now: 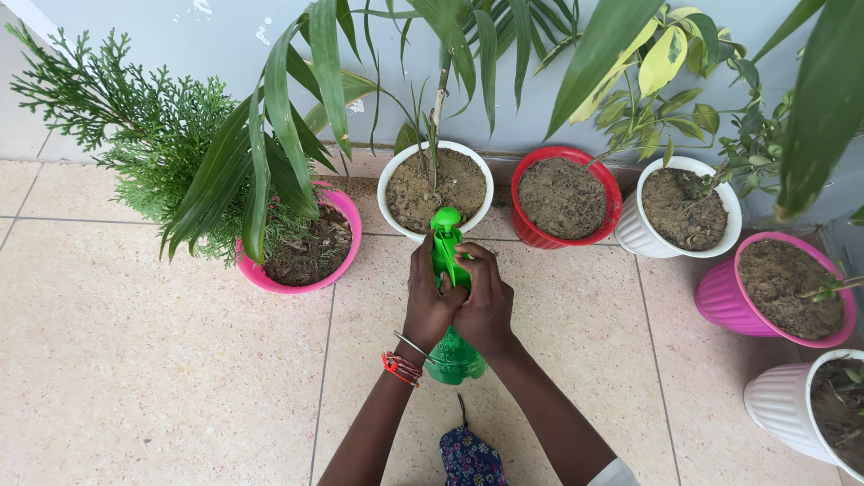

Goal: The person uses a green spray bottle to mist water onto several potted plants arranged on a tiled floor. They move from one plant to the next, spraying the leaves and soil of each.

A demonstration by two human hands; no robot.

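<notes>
A beige tiled floor (135, 360) fills the view, meeting a pale wall (135, 27) at twelve o'clock. Along that wall stands a row of potted plants: a pink pot (346, 256) with a feathery conifer at ten o'clock, a white pot (391, 175) of bare soil and a thin stem at twelve, a red pot (526, 229) at one, then a ribbed white pot (643, 238) and a magenta pot (720, 301) toward three. At centre, a green spray bottle (454, 360) points its nozzle toward the white pot, apparently aimed at the soil. The left hand (430, 301) and right hand (484, 301) are both clamped round its neck, steadying the trigger head. Bangles circle the left wrist.
</notes>
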